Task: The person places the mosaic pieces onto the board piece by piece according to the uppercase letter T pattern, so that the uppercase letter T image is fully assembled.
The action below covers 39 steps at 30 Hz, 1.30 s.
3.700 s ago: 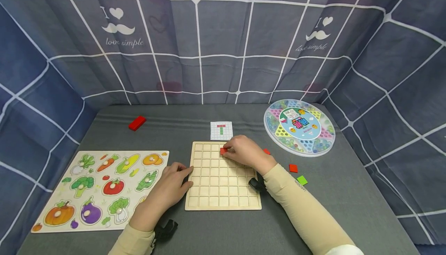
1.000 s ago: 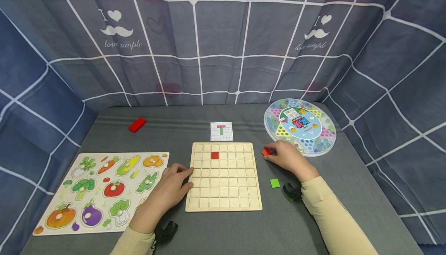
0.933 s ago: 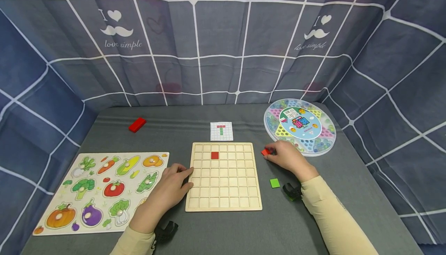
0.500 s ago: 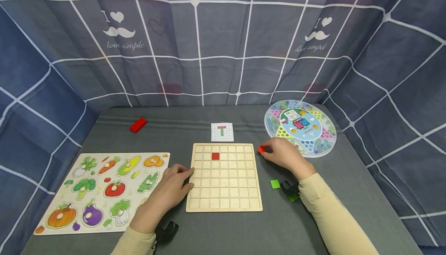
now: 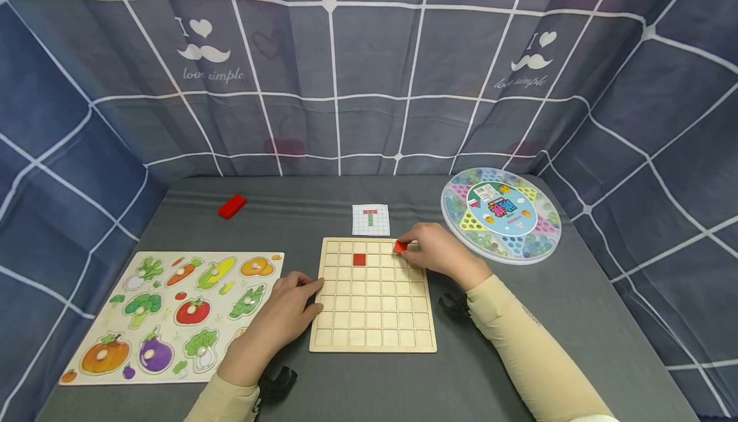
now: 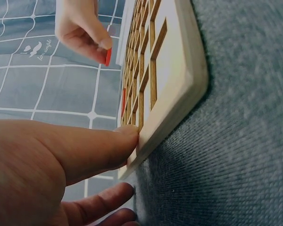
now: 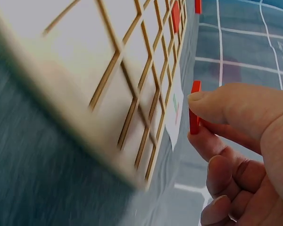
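My right hand (image 5: 435, 249) pinches a small red square tile (image 7: 195, 107) between thumb and fingertips, held over the upper right corner of the wooden grid board (image 5: 373, 340). Another red tile (image 5: 359, 260) sits in a square of the board's second row, left of the middle. At the board's left edge my left hand (image 5: 288, 307) rests with its fingers against the side; in the left wrist view its thumb (image 6: 94, 148) lies on the rim. A white grid card (image 5: 371, 219) printed with a red and green T shape lies just beyond the board.
On the left lies a vegetable puzzle board (image 5: 173, 339), partly behind my left arm. A red block (image 5: 232, 207) is at the back left. A round, colourful game case (image 5: 500, 215) stands at the back right. Patterned curtains (image 5: 369, 76) enclose the table (image 5: 369, 390).
A red tile was set into the board after the first frame. My right hand took another red tile and carried it left over the board. My left hand keeps its place.
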Tool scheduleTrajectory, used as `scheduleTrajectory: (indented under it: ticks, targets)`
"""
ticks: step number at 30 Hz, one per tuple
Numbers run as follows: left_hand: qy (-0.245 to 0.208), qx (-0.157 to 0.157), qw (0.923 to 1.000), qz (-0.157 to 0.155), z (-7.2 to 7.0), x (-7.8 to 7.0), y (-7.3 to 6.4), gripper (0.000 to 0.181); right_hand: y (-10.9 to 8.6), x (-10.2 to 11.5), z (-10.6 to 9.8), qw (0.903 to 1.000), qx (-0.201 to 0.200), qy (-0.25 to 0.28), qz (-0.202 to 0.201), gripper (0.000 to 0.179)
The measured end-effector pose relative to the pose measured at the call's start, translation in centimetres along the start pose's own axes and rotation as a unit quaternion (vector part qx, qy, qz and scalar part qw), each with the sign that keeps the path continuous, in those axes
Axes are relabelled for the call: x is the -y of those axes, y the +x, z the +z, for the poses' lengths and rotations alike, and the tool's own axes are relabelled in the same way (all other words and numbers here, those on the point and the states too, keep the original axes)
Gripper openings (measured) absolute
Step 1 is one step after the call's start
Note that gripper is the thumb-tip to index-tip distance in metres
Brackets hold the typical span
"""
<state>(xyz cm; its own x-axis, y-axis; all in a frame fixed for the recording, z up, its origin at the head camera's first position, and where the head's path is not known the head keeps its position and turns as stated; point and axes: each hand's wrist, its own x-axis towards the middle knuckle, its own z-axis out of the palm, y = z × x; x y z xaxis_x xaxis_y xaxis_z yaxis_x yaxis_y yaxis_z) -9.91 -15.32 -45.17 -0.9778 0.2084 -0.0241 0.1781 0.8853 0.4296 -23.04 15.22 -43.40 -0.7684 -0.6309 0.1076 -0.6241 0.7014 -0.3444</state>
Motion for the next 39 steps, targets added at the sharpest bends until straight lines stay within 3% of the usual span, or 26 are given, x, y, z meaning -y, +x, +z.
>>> scheduleTrajectory:
  ticks: [12,18,29,39]
  targets:
    - [0.000,-0.004,1.0000,0.000,0.1,0.0,0.0,0.047,2.4,2.4,2.2,0.9963,0.020,-0.017,-0.082,0.017]
    - [0.001,-0.006,1.0000,0.000,0.2,0.0,0.0,0.047,2.6,2.7,2.8,0.9946,0.027,-0.021,-0.098,0.014]
    - [0.001,-0.004,1.0000,-0.001,0.3,0.0,0.0,0.048,2.3,2.9,2.6,0.9953,0.037,-0.006,-0.090,0.022]
    - [0.002,-0.005,1.0000,-0.001,0.2,0.0,0.0,0.047,-0.6,1.6,0.3,0.9988,0.015,0.041,-0.022,0.030]
